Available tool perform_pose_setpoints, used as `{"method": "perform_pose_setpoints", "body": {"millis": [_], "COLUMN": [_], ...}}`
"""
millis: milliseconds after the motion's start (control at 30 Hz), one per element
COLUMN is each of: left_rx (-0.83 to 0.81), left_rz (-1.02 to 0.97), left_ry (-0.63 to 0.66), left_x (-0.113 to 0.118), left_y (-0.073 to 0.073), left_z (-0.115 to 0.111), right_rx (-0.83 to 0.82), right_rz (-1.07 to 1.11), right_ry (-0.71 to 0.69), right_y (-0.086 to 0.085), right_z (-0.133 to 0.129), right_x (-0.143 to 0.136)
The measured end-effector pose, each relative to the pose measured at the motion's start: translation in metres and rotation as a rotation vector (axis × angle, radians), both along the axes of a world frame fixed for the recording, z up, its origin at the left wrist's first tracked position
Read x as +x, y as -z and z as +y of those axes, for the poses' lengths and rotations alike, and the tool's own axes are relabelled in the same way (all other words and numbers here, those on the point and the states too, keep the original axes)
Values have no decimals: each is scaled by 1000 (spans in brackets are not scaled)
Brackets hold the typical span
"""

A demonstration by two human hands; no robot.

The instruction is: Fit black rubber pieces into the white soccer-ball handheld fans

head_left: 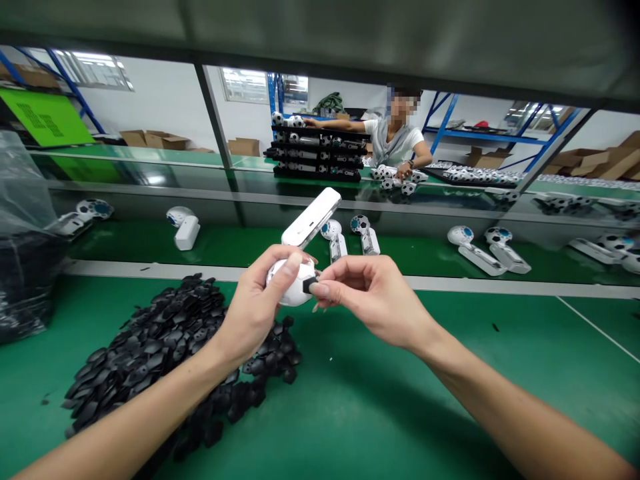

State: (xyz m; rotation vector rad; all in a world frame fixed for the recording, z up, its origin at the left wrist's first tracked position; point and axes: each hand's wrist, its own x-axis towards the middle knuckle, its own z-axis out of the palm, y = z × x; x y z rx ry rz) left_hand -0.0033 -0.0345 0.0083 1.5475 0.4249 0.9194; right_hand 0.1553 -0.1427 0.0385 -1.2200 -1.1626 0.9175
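Above the green worktop, my left hand [265, 300] is closed round the ball-shaped head of a white device [311, 219], whose long white body tilts up and away to the right. Between thumb and fingertips, my right hand [365, 293] pinches a small black patch [309, 285] against the right side of the white ball. Part of that patch is hidden by my right thumb. Below and left of my hands spreads a big heap of black patches [170, 340], partly covered by my left forearm.
Several ball-headed white devices [370, 240] lie along a green strip behind the worktop. A clear plastic bag [25, 267] of dark pieces stands at the left. Across the line, a co-worker [397, 137] touches devices beside stacked black trays [320, 157]. A metal post [213, 117] rises at centre left.
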Motion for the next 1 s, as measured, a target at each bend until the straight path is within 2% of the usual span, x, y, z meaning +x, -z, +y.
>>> {"method": "perform_pose_setpoints", "body": {"millis": [267,467,567,633,767,933,1000], "left_rx": [12,-8,-80,-153,-171,-94,-91], "left_rz": [-29,-103,-174,-206,-204,-131,-108], "left_ry": [-55,-59,-47,-29,-24,-48,-58], "left_x": [2,2,3,3,4,5,4], "left_y": [0,-4,-12,-17,-19,-14,-14], "left_z": [-5,-1,3,5,6,8,11], "right_rx": [24,81,65,28,-86,-14,-1], "right_rz": [71,-5,-50,-107,-351,-939,-1066], "right_ry": [-14,-159,-44,47,12,-93,-150], "right_y": [2,-2,0,9,35,60,66], "right_z": [-3,-7,-3,2,15,28,33], "right_x": [-8,-2,3,5,4,-2,-3]}}
